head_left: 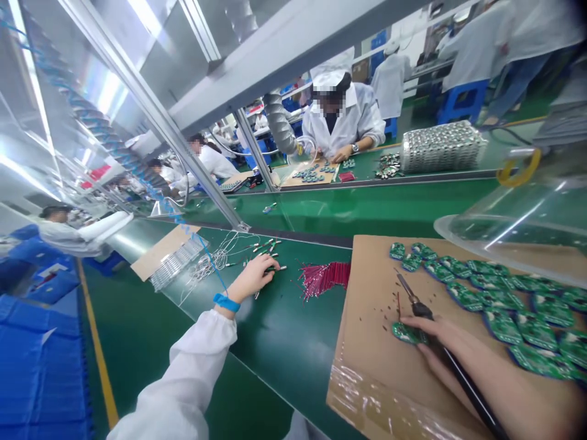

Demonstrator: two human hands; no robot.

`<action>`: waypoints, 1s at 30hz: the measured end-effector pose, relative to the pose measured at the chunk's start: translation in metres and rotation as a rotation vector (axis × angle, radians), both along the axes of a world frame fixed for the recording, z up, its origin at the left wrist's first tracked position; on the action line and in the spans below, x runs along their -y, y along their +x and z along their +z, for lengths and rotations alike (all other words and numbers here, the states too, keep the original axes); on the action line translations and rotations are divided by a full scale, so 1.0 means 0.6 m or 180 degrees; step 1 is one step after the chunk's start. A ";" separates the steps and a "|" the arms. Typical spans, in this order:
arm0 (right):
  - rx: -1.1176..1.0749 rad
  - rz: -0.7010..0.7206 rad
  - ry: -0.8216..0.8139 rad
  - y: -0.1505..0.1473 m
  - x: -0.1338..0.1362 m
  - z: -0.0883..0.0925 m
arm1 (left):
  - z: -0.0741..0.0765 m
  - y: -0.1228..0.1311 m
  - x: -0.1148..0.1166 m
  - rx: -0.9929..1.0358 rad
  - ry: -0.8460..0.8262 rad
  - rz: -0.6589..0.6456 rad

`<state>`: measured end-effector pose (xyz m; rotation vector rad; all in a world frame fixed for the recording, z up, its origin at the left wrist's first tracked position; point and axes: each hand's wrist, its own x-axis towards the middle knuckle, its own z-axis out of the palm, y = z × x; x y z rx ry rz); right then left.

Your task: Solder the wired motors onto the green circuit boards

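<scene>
My left hand [251,276], with a blue wrist strap [226,302] on, rests over a loose pile of small wired parts [268,246] on the green bench. Its fingers are curled down and pressed together; what is between them is hidden, though a small pale tip shows beside them. In my right hand [443,342] lies a black soldering iron [452,363], its metal tip pointing up and left over the cardboard. Fingers of the same hand touch a small green circuit board [403,332], from which a thin dark red wire [398,304] sticks up.
Several green circuit boards [499,299] cover the right of the cardboard sheet [367,366]. Red wires [328,278] lie fanned beside it. White cables [213,261] are at the left. A clear fume hood [518,226] overhangs the boards. Across the bench sits a co-worker [342,116].
</scene>
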<state>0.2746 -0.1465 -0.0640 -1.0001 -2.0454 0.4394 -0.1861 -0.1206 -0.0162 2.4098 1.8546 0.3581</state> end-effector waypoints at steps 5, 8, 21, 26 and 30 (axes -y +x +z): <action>0.0259 0.0132 -0.0094 0.008 0.008 -0.009 | -0.007 0.000 -0.010 -0.0060 0.0003 0.0148; 0.0210 0.0040 -0.0192 0.011 0.012 -0.018 | -0.005 -0.002 -0.016 -0.0033 -0.0034 0.0300; -0.0011 0.0161 -0.0201 0.008 0.010 -0.005 | 0.003 -0.013 -0.047 0.1299 0.0668 0.1312; 0.0199 0.0078 -0.0377 0.003 0.009 -0.024 | 0.040 0.009 -0.045 0.2604 0.0963 0.1214; 0.0269 0.0166 -0.0619 -0.006 0.016 0.001 | 0.049 0.092 -0.050 0.3649 0.0691 0.0753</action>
